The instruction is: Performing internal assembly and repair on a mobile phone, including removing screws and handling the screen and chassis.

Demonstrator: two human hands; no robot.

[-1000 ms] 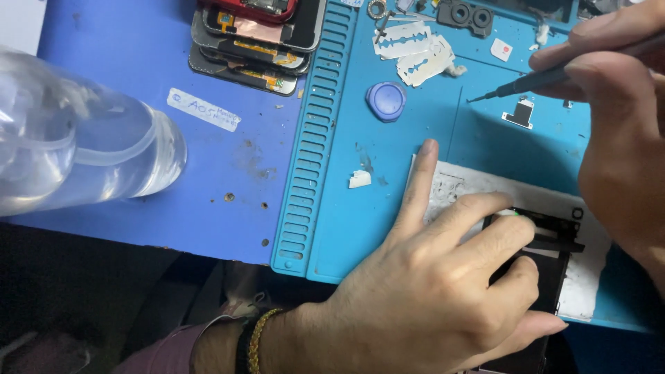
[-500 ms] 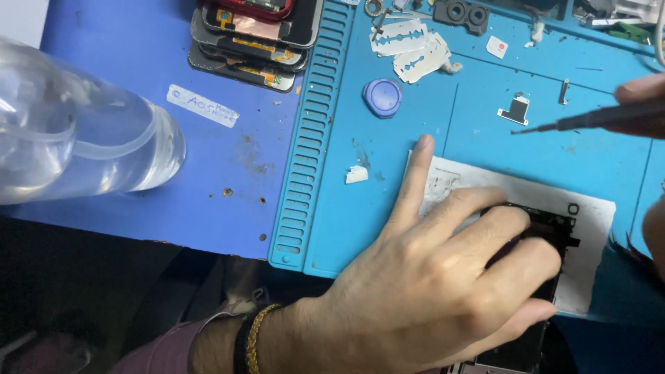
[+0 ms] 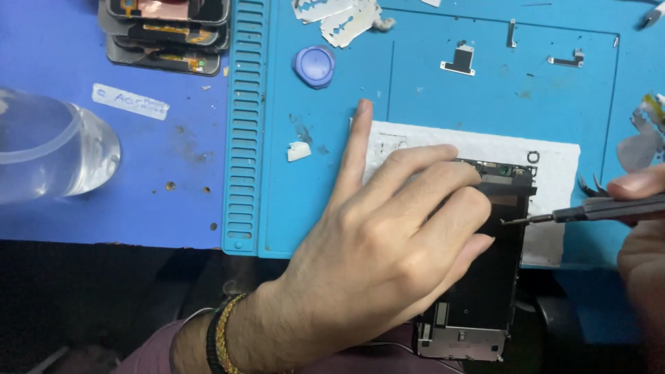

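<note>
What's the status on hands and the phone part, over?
Left hand flat on the phone screen assembly, pinning it. Right hand holds screwdriver, tip at assembly's edge. Nothing blocking.

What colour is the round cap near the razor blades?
Purple-blue cap, lying on the teal mat; seen in the head view.

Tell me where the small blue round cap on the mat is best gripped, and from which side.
Pinch the blue cap across its rim, coming straight down from above. It lies flat and apart on the teal mat, low and round, so only its outer edge offers hold; the blades nearby probably leave room.
</note>
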